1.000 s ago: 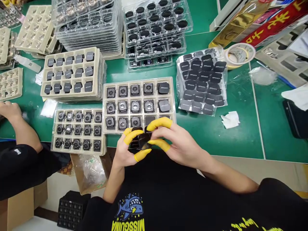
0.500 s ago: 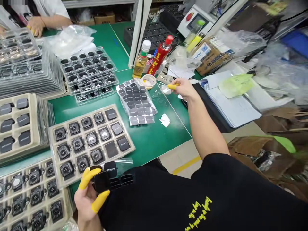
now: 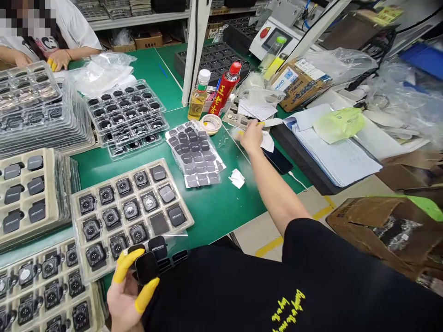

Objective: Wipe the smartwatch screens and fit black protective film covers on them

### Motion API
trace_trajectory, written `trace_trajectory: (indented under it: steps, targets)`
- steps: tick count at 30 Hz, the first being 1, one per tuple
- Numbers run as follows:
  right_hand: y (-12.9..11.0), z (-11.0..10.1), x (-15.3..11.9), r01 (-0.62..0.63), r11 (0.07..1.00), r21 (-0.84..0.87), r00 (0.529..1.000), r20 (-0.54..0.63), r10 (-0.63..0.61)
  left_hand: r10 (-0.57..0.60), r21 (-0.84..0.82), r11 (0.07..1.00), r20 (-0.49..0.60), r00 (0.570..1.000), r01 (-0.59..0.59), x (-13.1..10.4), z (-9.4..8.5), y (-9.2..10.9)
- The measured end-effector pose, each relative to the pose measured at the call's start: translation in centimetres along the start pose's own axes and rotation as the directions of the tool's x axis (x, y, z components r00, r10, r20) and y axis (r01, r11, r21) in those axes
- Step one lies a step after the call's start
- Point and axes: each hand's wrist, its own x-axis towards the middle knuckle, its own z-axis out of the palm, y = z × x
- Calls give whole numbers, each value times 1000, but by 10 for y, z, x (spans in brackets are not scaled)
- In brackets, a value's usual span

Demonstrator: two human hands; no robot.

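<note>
The head view shows, nearest, the left hand [image 3: 126, 295], yellow covers on its fingers, grasping a watch [image 3: 147, 268] between finger and thumb, dark face outward. A clear sheet [image 3: 158, 246] of black labels sticks out behind the watch, to the right of that hand. Left of the hand lies a tray [image 3: 93, 295] of watches, cut off by the picture's edge. Just beyond the hand, on the green desk [image 3: 221, 210], is a second tray [image 3: 159, 223], holding watches face down, three black labels in its right-hand column. Farther left of the hand stands a tray stack [image 3: 25, 197] bearing dark labels.

Between the two hands lie label sheets [image 3: 195, 154] and a scrap of white paper [image 3: 237, 179]. The right hand [image 3: 252, 137] is stretched far out over the desk; whether it grips anything cannot be told. Right of it is a phone [image 3: 277, 159]; left of it, a tape roll [image 3: 217, 124]. Beyond stand a yellow bottle [image 3: 197, 103] and a red bottle [image 3: 223, 94].
</note>
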Motion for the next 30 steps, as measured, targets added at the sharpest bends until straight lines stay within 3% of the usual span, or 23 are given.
trace_trajectory:
  steps: [3, 7, 10, 12, 16, 18, 20, 21, 22, 23, 25, 26, 28, 30]
  targets:
    - [20, -15, -39, 99, 995, 15, 992, 76, -100, 43, 21, 999, -28, 999, -43, 0, 1, 2]
    - [56, -29, -119, 161, 985, 59, 950, 263, -171, 111, 71, 991, -12, 994, -110, 6, 4, 6]
    - [67, -28, -166, 162, 983, 88, 957, 229, -178, 135, 104, 985, 34, 990, -138, 16, 11, 10]
    - [65, -26, -183, 164, 980, 114, 971, 156, -181, 151, 114, 981, 51, 987, -156, 21, 17, 13]
    - [37, -38, -201, 214, 950, 226, 974, 31, -226, 182, 102, 975, 142, 973, -197, 24, 30, 24]
    - [5, -50, -217, 261, 912, 317, 963, -21, -269, 207, 125, 963, 222, 953, -238, 26, 35, 28]
    - [-39, -63, -244, 362, 816, 450, 921, -35, -389, 239, 118, 952, 289, 927, -282, 28, 39, 30]
    - [-63, -69, -261, 455, 689, 564, 857, -67, -512, 259, 115, 946, 289, 922, -302, 28, 41, 31]
    - [-86, -75, -279, 545, 532, 648, 743, -80, -664, 271, 118, 941, 293, 917, -316, 29, 43, 30]
    - [-109, -79, -297, 605, 386, 697, 596, -75, -799, 283, 111, 938, 302, 910, -328, 28, 45, 30]
    - [-145, -80, -327, 630, 148, 763, 342, -101, -934, 294, 74, 938, 342, 892, -338, 27, 48, 29]
    - [-157, -77, -337, 633, 77, 770, 248, -108, -963, 297, 53, 940, 364, 883, -338, 26, 48, 28]
    - [-169, -70, -347, 651, 9, 759, 138, -106, -985, 302, 23, 941, 394, 868, -338, 26, 48, 26]
    - [-168, -63, -346, 676, -5, 737, 77, -77, -994, 309, 9, 940, 397, 864, -341, 27, 47, 24]
